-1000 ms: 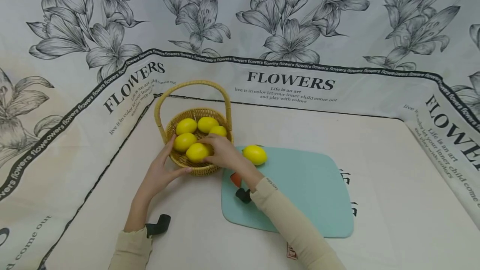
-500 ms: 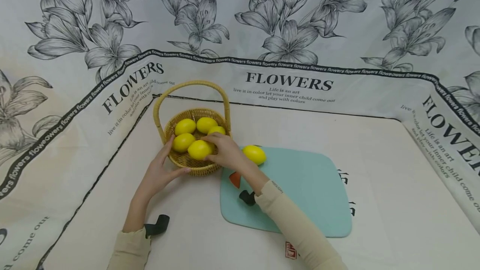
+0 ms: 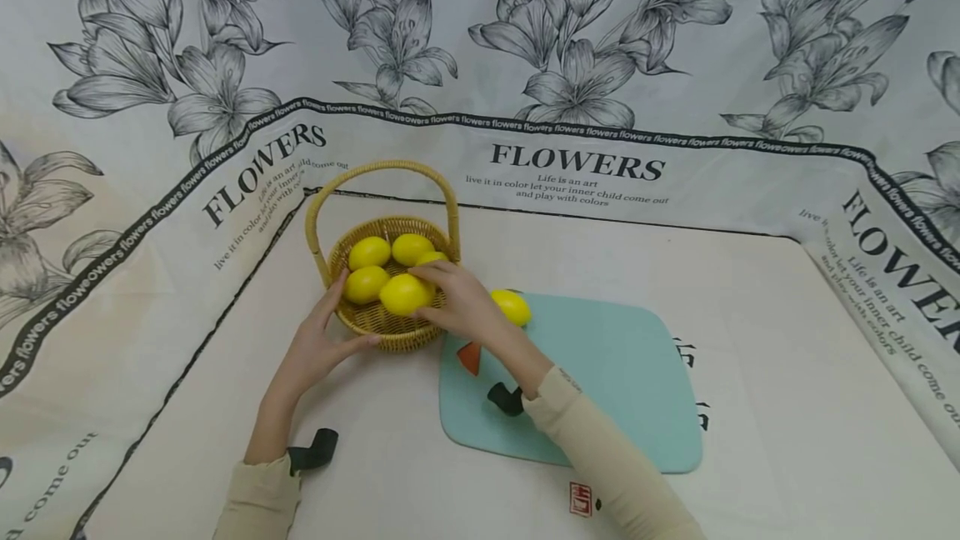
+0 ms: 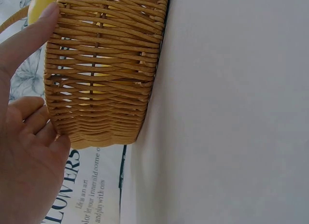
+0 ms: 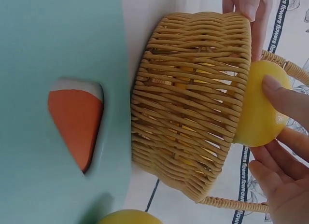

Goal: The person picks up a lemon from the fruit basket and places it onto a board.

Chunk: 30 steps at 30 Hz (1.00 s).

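My right hand pinches a lemon over the right part of the wicker basket. In the right wrist view that lemon shows at the rim, between thumb and fingers. Several other lemons lie inside, one partly hidden behind my right hand. My left hand grips the basket at its near left side. The left wrist view has the thumb at the rim and the other fingers bent against the woven wall. A tall handle arches over the basket.
Right of the basket lies a light teal cutting board. One lemon sits at its far left corner. Near the board's left edge is an orange wedge shape with a pale end. A flower-printed cloth rises behind the table.
My right hand has raised the lemon slightly and drawn it to the right within the basket. The left hand keeps its place on the basket.
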Tool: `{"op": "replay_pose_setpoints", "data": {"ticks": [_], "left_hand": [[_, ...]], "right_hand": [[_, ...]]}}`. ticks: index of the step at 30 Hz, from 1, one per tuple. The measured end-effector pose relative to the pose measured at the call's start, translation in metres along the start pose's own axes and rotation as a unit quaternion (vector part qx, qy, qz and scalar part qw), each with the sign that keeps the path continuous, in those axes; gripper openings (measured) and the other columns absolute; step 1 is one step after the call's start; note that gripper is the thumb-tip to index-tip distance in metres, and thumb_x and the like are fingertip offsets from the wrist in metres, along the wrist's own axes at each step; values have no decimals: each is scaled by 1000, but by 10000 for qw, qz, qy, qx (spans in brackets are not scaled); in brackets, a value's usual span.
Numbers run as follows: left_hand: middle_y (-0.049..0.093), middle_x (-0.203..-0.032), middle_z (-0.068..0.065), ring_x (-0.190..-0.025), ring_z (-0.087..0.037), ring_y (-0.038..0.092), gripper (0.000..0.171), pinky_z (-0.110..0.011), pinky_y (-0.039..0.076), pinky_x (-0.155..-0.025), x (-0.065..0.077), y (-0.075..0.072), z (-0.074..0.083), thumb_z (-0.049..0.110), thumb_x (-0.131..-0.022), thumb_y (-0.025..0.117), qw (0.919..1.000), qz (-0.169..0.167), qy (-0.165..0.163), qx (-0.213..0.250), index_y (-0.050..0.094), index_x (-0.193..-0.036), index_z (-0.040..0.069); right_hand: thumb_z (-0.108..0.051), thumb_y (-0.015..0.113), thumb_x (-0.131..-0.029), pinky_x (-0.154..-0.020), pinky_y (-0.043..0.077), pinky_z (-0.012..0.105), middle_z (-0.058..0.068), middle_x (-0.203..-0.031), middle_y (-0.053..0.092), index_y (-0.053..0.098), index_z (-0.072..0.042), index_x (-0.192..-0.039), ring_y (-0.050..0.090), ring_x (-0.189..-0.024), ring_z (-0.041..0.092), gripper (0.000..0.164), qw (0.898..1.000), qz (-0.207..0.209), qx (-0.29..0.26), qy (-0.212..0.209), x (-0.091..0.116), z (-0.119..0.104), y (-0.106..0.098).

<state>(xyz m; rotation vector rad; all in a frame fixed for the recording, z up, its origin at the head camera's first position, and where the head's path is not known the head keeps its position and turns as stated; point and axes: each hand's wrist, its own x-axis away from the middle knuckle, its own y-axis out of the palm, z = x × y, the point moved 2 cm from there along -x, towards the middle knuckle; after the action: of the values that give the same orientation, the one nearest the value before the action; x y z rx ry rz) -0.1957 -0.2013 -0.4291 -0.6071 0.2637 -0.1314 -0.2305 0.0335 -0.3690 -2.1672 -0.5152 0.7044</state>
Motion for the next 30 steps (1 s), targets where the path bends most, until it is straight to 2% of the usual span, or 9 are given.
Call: {"op": "replay_pose_setpoints", "data": {"ticks": [12, 18, 30], "left_hand": [[9, -161, -4, -145, -33, 11, 107, -59, 17, -114, 0, -2, 0, 35, -77, 82, 10000, -15, -15, 16, 11, -157, 21], [8, -161, -4, -145, -32, 11, 108, -59, 16, -114, 0, -2, -2, 36, -77, 82, 10000, -5, -21, -23, 10, -157, 21], [9, -161, -6, -145, -33, 11, 109, -58, 17, -114, -1, 0, -2, 36, -76, 82, 10000, -7, 6, -16, 11, -157, 19]], "right_hand": [[-16, 83, -78, -99, 47, 32, 11, -125, 60, 60, -3, -129, 56, -115, 24, 57, 9994, 326, 39, -134, 13, -4, -15], [-14, 82, -78, -98, 47, 31, 11, -125, 60, 60, -1, -128, 56, -115, 24, 57, 9987, 438, -119, -219, 21, -4, -21], [-15, 83, -78, -101, 46, 33, 10, -126, 60, 61, -4, -129, 56, -116, 23, 57, 9978, 649, 3, -104, 40, 2, -30]]}}
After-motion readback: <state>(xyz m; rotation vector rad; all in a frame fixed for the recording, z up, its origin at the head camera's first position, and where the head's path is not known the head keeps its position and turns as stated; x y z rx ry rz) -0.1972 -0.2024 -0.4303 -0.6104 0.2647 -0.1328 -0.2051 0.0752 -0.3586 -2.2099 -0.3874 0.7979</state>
